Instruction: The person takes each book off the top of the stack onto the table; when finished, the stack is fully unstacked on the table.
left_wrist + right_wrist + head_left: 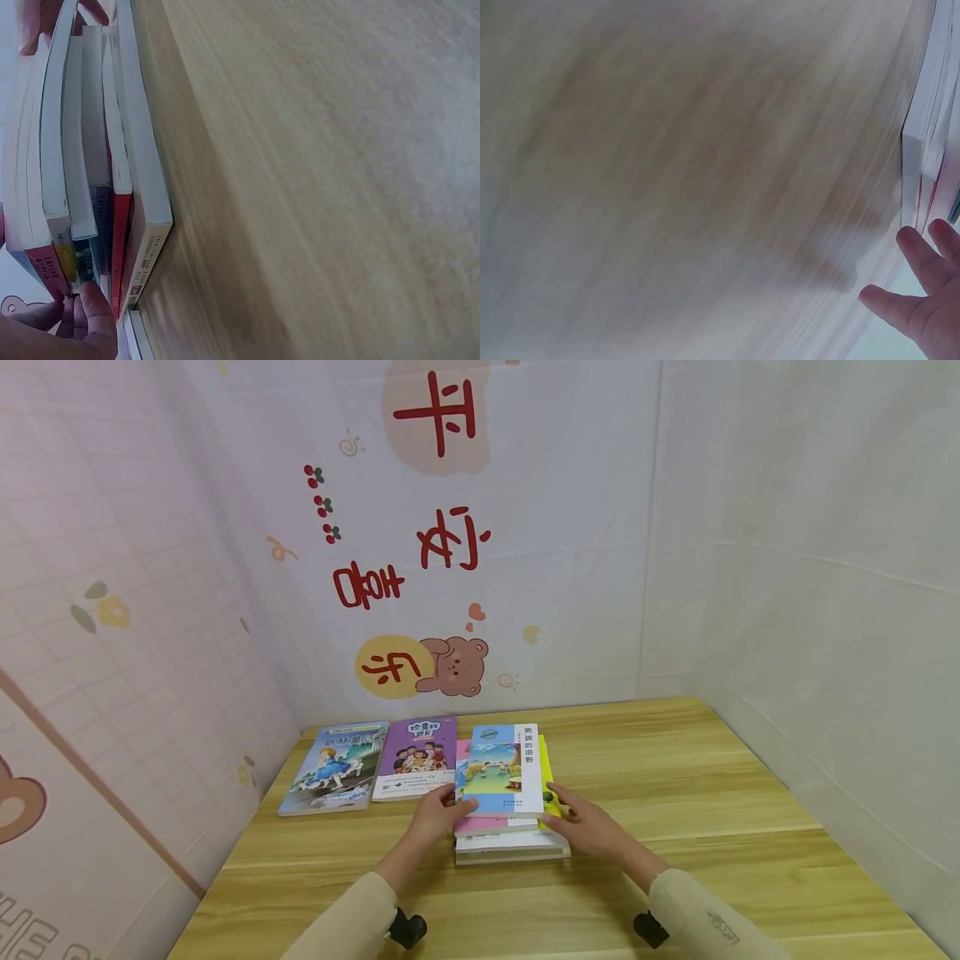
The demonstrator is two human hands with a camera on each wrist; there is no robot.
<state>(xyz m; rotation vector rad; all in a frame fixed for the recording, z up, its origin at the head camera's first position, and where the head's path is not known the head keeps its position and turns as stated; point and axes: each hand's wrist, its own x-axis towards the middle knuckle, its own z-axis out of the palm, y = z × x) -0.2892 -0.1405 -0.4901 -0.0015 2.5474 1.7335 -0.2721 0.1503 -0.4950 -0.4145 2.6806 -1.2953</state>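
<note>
A stack of books stands on the table, topped by a blue-and-white book (498,768) with a picture of children on its cover. Pink and yellow covers stick out beneath it, over a thick white book (513,852). My left hand (438,817) holds the upper books at the left side, thumb on the top cover, fingers curled against the spines (51,271). At the right side, my right hand (588,831) touches the stack; in the right wrist view its fingers (922,259) are spread and fairly straight beside the book edges. The stack hides some fingertips.
Left of the stack, a purple book (417,756) and a light-blue book (333,768) with a girl in a blue dress lie flat. The wooden table (675,777) meets a patterned cloth wall (570,610) at the back and sides.
</note>
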